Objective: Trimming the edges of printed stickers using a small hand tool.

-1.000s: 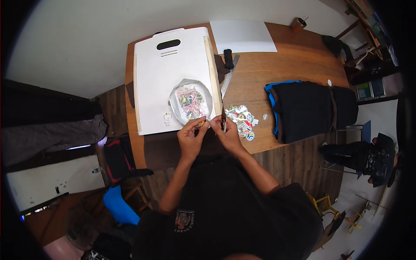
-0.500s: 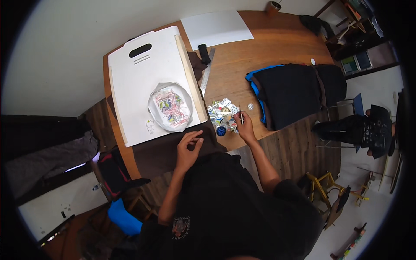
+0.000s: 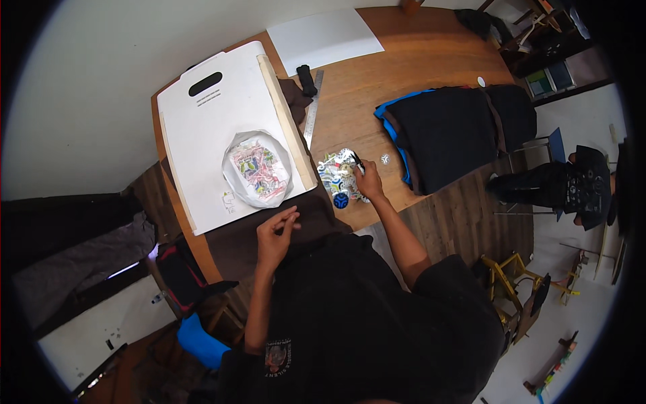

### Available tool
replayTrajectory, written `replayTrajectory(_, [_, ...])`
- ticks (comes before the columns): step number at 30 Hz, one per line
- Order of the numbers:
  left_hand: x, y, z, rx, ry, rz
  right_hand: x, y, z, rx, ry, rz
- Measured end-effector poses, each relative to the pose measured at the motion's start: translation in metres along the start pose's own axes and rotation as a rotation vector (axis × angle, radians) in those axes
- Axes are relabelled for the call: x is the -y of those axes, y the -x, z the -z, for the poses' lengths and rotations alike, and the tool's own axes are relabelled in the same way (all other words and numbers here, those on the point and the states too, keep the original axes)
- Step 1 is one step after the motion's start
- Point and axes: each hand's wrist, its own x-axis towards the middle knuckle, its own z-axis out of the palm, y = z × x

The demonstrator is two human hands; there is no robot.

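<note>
My right hand (image 3: pixel 367 183) is closed on a slim dark tool (image 3: pixel 358 161), too small to name surely. It is over a heap of shiny printed cutouts (image 3: pixel 331 176) in green, white and blue; a round blue one (image 3: pixel 341 200) lies at the heap's near edge. My left hand (image 3: pixel 274 237) hovers above the dark brown cloth (image 3: pixel 313 214), fingers half bent and apart from the thumb, with nothing visible in it. Left of the heap lies a white board (image 3: pixel 202 141) with a handle slot, bearing an open plastic bag (image 3: pixel 289 176) of colourful printed scraps.
A stack of folded black, brown and blue cloth (image 3: pixel 441 138) lies to the right, beside a small round cutout (image 3: pixel 385 159). A metal ruler (image 3: pixel 311 116), a black roll (image 3: pixel 306 81) and a white sheet (image 3: pixel 326 42) lie farther back. Another person (image 3: pixel 579 185) is at the far right.
My right hand has drawn slightly left, and the tool in it is turned to another angle. My left hand has shifted left and down a little. The whole view has also shifted slightly.
</note>
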Motion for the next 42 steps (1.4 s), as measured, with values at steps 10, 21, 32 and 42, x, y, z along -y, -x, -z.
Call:
replayTrajectory(10, [0.004, 0.003, 0.014, -0.050, -0.425, -0.046, 0.046, -0.010, -0.012, 0.288, 0.028, -0.112])
replayTrajectory(21, [-0.013, 0.001, 0.015, -0.002, -0.281, -0.098, 0.044, -0.039, -0.029, 0.317, 0.129, 0.173])
replayTrajectory(32, [-0.047, -0.015, 0.002, -0.149, -0.201, -0.297, 0.102, -0.022, 0.032, 0.356, -0.380, 0.047])
replayTrajectory(42, [-0.107, -0.052, 0.009, -0.194, -0.039, -0.456, 0.244, 0.016, 0.108, 0.702, -0.658, 0.357])
